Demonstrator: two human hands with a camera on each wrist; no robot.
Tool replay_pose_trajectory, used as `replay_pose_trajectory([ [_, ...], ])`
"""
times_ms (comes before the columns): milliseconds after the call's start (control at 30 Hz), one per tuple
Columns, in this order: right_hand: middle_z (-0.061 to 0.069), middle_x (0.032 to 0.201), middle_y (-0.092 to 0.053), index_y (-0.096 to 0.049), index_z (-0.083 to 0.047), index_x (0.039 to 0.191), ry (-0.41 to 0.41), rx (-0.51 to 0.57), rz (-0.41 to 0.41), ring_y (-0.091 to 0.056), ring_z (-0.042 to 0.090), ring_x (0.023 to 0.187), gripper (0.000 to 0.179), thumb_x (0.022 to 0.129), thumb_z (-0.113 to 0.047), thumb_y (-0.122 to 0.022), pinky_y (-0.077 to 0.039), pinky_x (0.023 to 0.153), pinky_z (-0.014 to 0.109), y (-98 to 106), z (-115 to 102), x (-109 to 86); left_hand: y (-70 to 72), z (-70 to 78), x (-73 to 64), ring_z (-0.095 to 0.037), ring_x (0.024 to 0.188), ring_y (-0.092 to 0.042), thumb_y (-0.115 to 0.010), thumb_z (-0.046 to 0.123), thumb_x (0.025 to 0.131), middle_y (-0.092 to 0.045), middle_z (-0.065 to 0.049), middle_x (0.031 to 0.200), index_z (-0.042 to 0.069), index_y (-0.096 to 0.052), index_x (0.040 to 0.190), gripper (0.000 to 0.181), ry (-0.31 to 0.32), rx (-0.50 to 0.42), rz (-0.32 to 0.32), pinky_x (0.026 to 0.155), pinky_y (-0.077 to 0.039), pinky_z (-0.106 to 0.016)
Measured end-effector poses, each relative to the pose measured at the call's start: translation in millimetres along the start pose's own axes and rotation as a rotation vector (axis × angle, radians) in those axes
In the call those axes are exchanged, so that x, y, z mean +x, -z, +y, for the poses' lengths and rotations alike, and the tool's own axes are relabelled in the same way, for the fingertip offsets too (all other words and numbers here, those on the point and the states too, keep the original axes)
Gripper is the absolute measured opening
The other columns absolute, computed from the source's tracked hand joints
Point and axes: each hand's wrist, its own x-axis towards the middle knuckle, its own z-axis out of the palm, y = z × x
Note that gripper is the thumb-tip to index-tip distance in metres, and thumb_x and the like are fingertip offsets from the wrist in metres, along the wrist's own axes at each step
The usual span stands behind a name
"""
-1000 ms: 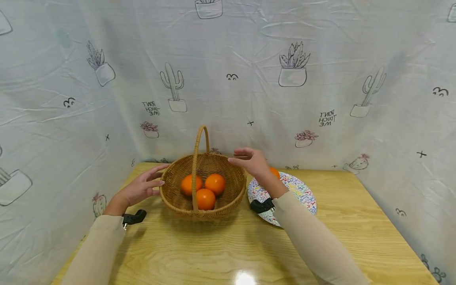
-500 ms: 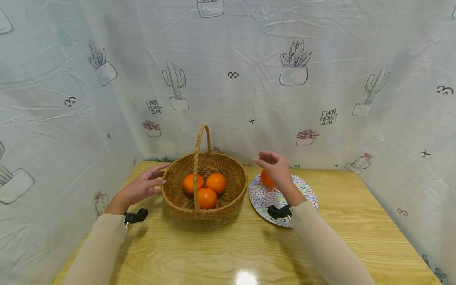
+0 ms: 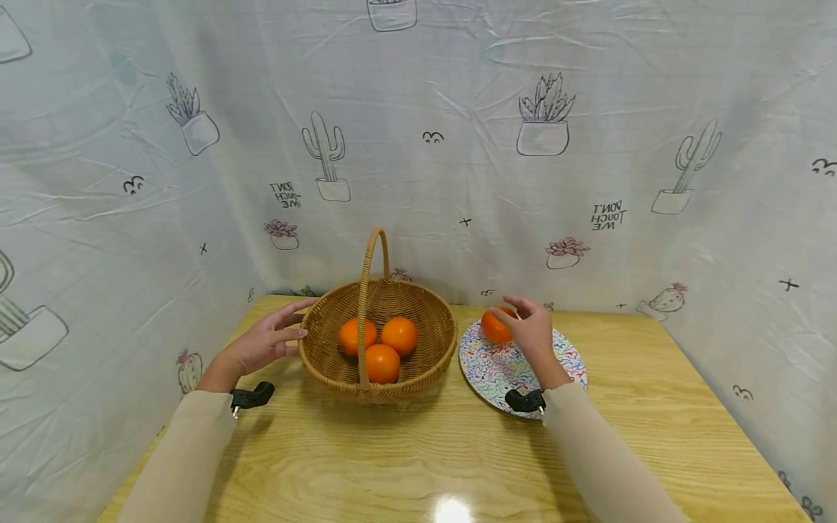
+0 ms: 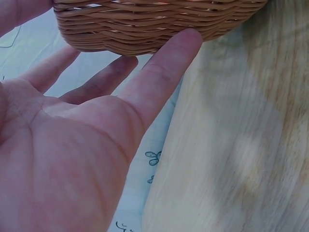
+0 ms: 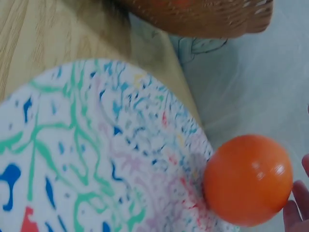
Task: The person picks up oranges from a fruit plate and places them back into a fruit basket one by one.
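Note:
A wicker basket [image 3: 425,312] with a tall arched handle [image 3: 364,327] stands at the back of the table, three oranges [image 3: 400,335] inside it. My left hand [image 3: 267,343] rests its spread, nearly straight fingers against the basket's left side; the left wrist view shows a fingertip at the woven wall [image 4: 159,29]. To the right, a single orange [image 3: 495,328] sits near the back rim of a round, colour-speckled plate [image 3: 484,370]. Beside this orange is my right hand [image 3: 532,333], thumb and fingers apart. In the right wrist view its fingertips [image 5: 300,193] lie right at the orange's side.
The wooden table [image 3: 366,457] runs up to a pale curtain [image 3: 458,181] printed with potted plants, which also closes off both sides. Each wrist carries a black camera mount [image 3: 251,396]. The basket and plate stand close together.
My right hand has moved from above the basket's right rim rightward and down to the orange on the plate. The left hand has stayed at the basket.

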Motion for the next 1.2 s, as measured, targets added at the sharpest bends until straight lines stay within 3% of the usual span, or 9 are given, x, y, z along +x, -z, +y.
replay_pose_trajectory([
  [200, 0.015, 0.153, -0.053, -0.068, -0.008, 0.134, -0.021, -0.037, 0.018, -0.043, 0.037, 0.146, 0.054, 0.088, -0.032, -0.083, -0.040, 0.118, 0.049, 0.3, 13.0, 3.5, -0.5, 1.1, 0.2, -0.017, 0.129, -0.059, -0.052, 0.008, 0.107, -0.011, -0.029, 0.166, 0.011, -0.013, 0.166, 0.071, 0.001, 0.016, 0.006, 0.097, -0.058, -0.038],
  [500, 0.017, 0.153, -0.049, -0.055, -0.007, 0.147, -0.107, -0.047, -0.074, -0.049, 0.039, 0.136, 0.068, 0.089, -0.032, -0.082, -0.047, 0.112, 0.053, -3.7, 19.2, 5.4, -1.1, 1.7, 0.6, -0.015, 0.126, -0.060, -0.052, 0.006, 0.106, -0.013, -0.029, 0.166, 0.011, -0.014, 0.166, 0.071, 0.002, 0.002, 0.013, 0.095, -0.059, -0.037],
  [867, 0.019, 0.152, -0.049, -0.053, -0.010, 0.149, -0.130, -0.123, -0.046, -0.050, 0.043, 0.133, 0.070, 0.088, -0.027, -0.082, -0.045, 0.112, 0.057, -12.1, 18.1, 4.9, -1.7, 2.5, -0.5, -0.018, 0.128, -0.060, -0.052, 0.006, 0.106, -0.013, -0.029, 0.166, 0.010, -0.013, 0.166, 0.071, 0.005, 0.004, 0.017, 0.094, -0.059, -0.037],
  [1200, 0.018, 0.150, -0.051, -0.053, -0.010, 0.149, -0.143, -0.123, -0.036, -0.052, 0.041, 0.131, 0.069, 0.088, -0.026, -0.082, -0.048, 0.109, 0.056, -14.4, 16.4, 3.4, -1.5, -0.4, -0.5, -0.019, 0.127, -0.060, -0.051, 0.005, 0.106, -0.014, -0.030, 0.165, 0.010, -0.014, 0.165, 0.070, -0.003, -0.004, 0.014, 0.095, -0.059, -0.039],
])
